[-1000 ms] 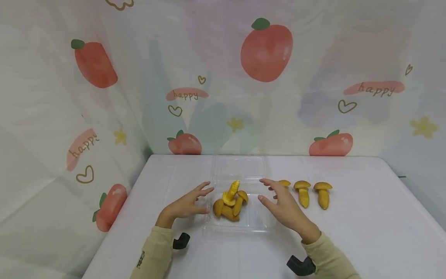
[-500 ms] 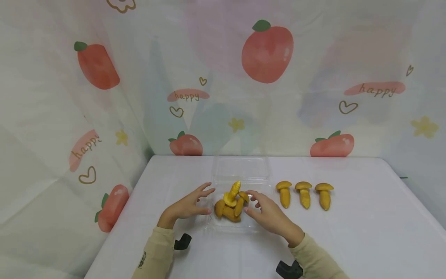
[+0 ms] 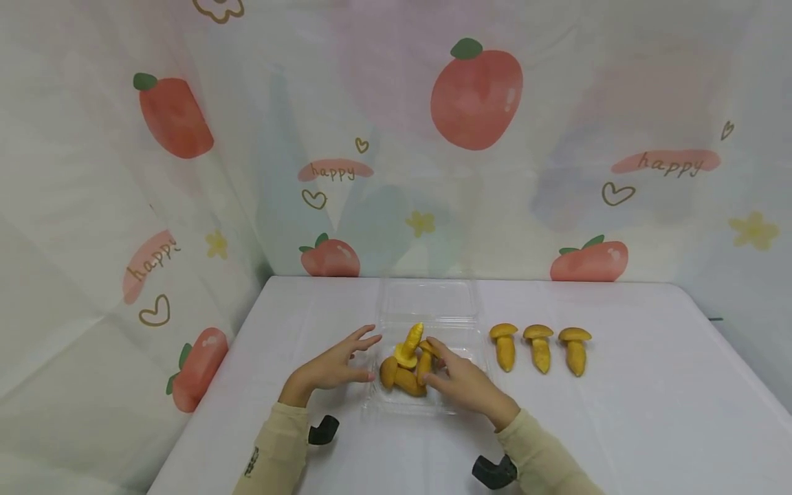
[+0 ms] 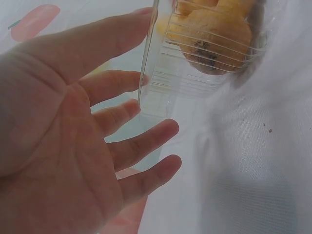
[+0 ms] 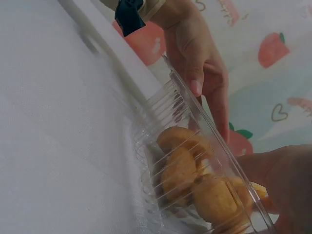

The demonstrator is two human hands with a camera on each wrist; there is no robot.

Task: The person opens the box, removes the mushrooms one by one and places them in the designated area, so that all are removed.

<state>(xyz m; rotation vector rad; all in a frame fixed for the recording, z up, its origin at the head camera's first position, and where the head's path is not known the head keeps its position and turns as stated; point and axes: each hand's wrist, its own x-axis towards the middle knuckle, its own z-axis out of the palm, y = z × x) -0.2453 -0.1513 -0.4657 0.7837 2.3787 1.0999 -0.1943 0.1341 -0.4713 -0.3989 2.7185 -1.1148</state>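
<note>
A clear plastic box [image 3: 458,407] with its lid [image 3: 427,299] folded back stands on the table. Inside lie three yellow-brown mushrooms: one lying at the front left [image 3: 408,382], one with its stem up [image 3: 411,340], one at the right [image 3: 425,368]. My right hand [image 3: 464,385] reaches into the box from the right, thumb by the right mushroom's stem and fingers at its cap; I cannot tell whether it pinches it. At the box's left wall my left hand [image 3: 331,361] has its fingers spread, thumb tip [image 4: 144,17] right at the rim.
Three more mushrooms stand in a row right of the box: a left one [image 3: 504,347], a middle one [image 3: 539,348] and a right one [image 3: 575,350]. Black wrist mounts [image 3: 324,430] sit under both wrists. A printed curtain [image 3: 396,137] hangs behind the white table [image 3: 619,426].
My right hand has moved left, from near the row of mushrooms to the right mushroom in the box. My left hand has stayed at the box's left side.
</note>
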